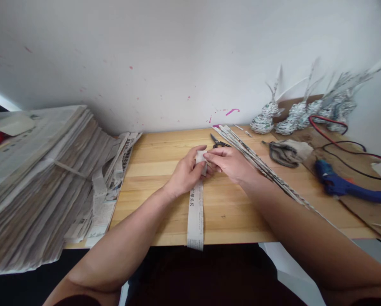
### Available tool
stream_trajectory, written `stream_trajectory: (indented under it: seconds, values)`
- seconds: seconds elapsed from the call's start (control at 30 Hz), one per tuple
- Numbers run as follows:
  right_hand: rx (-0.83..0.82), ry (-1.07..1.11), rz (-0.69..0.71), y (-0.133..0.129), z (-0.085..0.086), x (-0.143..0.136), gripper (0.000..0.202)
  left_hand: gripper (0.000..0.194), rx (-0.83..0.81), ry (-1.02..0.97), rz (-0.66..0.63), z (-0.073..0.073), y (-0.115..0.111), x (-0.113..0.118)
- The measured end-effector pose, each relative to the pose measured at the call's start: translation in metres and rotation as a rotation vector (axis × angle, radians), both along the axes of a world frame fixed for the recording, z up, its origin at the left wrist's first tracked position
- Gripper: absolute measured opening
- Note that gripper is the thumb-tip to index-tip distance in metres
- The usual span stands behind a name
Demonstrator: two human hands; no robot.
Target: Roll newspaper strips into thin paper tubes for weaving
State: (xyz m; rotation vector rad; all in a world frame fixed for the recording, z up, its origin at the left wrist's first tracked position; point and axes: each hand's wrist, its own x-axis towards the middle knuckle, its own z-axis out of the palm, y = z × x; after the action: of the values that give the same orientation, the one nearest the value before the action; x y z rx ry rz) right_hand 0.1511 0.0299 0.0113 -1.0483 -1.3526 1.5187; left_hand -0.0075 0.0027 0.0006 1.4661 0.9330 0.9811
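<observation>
A long newspaper strip point(196, 216) runs from between my hands down over the table's front edge. Its upper end is pinched by my left hand point(187, 171), thumb in front and fingers behind. My right hand point(226, 162) grips the same end from the right with thumb and forefinger, close against my left hand. Just beyond my right hand lie dark-handled pruning snips point(216, 141). A bundle of thin rolled paper sticks point(246, 154) slants past my right wrist, partly hidden by my forearm.
At left, a tall stack of newspapers point(50, 178) stands beside cut newspaper strips point(117, 178). On the right are a crumpled cloth point(289, 153), a blue glue gun point(349, 185), red and black cables point(328, 134) and several woven paper gourd shapes point(265, 121) near the wall.
</observation>
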Motion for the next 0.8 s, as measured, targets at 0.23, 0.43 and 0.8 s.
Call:
stream_trajectory:
  seconds: [0.23, 0.43, 0.8]
  values:
    - [-0.005, 0.051, -0.049, -0.002, -0.007, -0.007, 0.028, 0.056, 0.118, 0.212, 0.043, -0.001, 0.0, -0.003]
    - [0.016, 0.064, -0.085, -0.003, -0.007, -0.009, 0.03, 0.058, 0.084, 0.15, 0.075, 0.001, -0.001, -0.003]
    - [0.229, -0.041, -0.278, 0.007, -0.004, 0.005, 0.031, 0.021, -0.245, -0.088, 0.193, 0.007, 0.003, 0.002]
